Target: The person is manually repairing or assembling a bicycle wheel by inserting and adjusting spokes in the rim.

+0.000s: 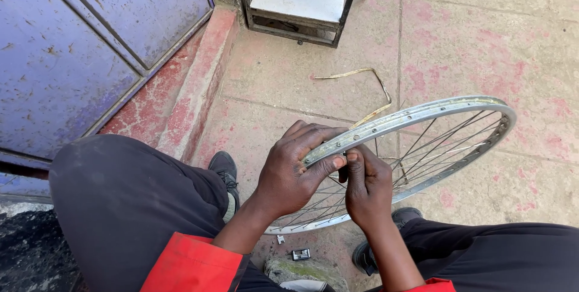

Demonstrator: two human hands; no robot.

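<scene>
Steel bicycle wheel rim [422,114], steadied in the left hand [289,171], while the right hand [365,186] pinches a spoke nipple at six o'clock.

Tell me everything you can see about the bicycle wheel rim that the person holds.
The bicycle wheel rim is silvery metal, dull and scuffed, with small holes along its inner channel and thin wire spokes crossing inside. It has no tyre. It is tilted above the paved floor, between the person's knees. The left hand wraps its near edge; the right hand pinches beside it.
</scene>
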